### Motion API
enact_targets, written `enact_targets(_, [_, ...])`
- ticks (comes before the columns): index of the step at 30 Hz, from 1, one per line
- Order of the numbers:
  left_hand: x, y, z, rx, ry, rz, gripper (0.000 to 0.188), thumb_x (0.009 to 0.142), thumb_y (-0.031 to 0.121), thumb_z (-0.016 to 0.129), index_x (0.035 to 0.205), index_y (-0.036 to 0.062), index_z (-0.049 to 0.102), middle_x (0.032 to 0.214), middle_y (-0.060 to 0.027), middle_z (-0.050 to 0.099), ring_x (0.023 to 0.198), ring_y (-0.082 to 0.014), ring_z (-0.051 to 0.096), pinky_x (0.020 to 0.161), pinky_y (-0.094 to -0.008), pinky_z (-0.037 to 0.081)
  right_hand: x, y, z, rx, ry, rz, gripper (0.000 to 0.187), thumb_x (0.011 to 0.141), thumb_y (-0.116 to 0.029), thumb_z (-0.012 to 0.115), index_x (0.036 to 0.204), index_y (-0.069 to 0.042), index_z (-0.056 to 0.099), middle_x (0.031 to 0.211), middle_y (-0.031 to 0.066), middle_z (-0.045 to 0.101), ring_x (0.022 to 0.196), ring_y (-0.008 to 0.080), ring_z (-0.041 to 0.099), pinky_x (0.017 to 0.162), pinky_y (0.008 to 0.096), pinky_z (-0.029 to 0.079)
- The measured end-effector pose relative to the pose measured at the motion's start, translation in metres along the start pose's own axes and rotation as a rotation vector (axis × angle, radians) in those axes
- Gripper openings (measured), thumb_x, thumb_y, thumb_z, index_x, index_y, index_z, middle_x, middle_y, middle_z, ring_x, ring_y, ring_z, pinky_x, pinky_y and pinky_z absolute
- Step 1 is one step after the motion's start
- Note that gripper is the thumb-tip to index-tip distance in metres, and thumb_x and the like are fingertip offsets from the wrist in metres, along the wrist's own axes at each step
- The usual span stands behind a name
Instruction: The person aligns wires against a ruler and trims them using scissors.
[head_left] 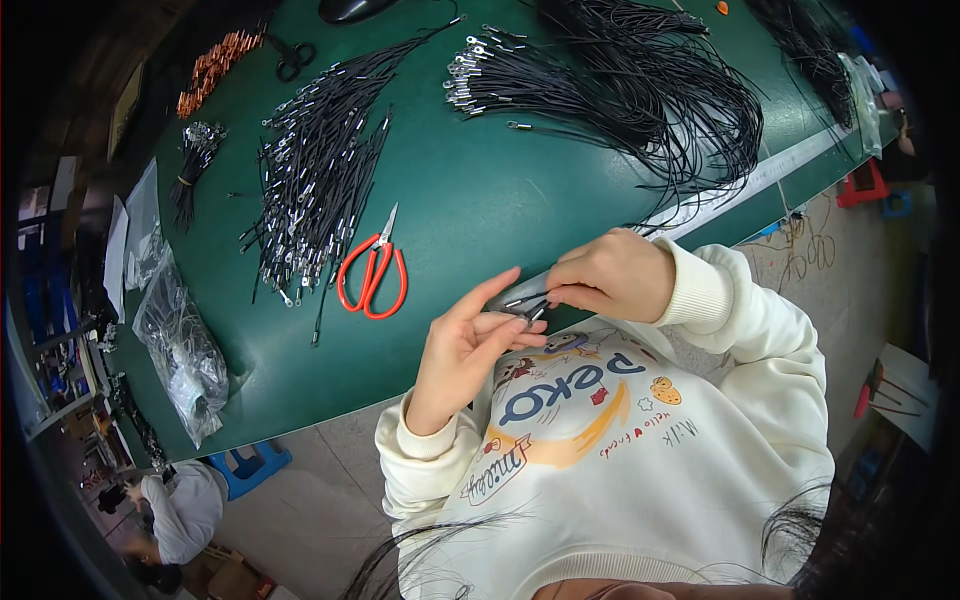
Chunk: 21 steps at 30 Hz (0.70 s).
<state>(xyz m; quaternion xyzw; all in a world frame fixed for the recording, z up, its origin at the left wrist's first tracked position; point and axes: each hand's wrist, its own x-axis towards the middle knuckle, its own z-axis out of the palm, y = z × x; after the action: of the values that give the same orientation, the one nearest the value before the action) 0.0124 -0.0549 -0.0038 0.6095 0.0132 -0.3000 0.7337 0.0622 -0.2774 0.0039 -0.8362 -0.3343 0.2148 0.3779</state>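
My left hand (452, 362) is at the table's near edge, its index finger stretched out and the thumb pressing short black cables (535, 310) with silvery metal ends against the other fingers. My right hand (622, 276) meets it from the right, thumb and index finger pinched on a black cable that reaches toward the left fingers. How many cables are between the hands I cannot tell. Left of my hands lie red-handled scissors (374, 272), blades pointing away. A broad heap of short black cables (318, 180) with metal ends spreads beyond them.
A large bundle of long black cables (640, 90) with ring terminals lies at the far right, beside a long pale strip (760, 180). Copper-coloured pieces (222, 65), black scissors (292, 58) and a tied cable bundle (192, 165) sit far left. A clear plastic bag (180, 345) lies on the left edge.
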Motion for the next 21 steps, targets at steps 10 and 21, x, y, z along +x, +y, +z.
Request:
enact_targets(10, [0.007, -0.016, -0.003, -0.096, 0.113, -0.06, 0.009, 0.091, 0.003, 0.054, 0.09, -0.0051, 0.058, 0.086, -0.0187, 0.068, 0.074, -0.0241, 0.07, 0.065, -0.0285, 0.056, 0.0, -0.004, 0.003, -0.103, 0.107, -0.035, 0.01, 0.082, -0.014, 0.064, 0.082, -0.004, 0.065, 0.072, 0.0083, 0.064, 0.06, 0.0281, 0.061, 0.054, 0.0348, 0.048])
enact_targets(21, [0.012, -0.016, 0.019, -0.115, 0.149, 0.001, 0.013, 0.09, 0.002, 0.057, 0.099, -0.0079, 0.06, 0.089, -0.0148, 0.068, 0.078, -0.0183, 0.068, 0.068, -0.025, 0.055, 0.0, -0.003, 0.017, -0.238, 0.192, -0.062, 0.018, 0.083, -0.019, 0.063, 0.072, -0.005, 0.06, 0.068, 0.0077, 0.062, 0.06, 0.028, 0.062, 0.052, 0.0371, 0.049])
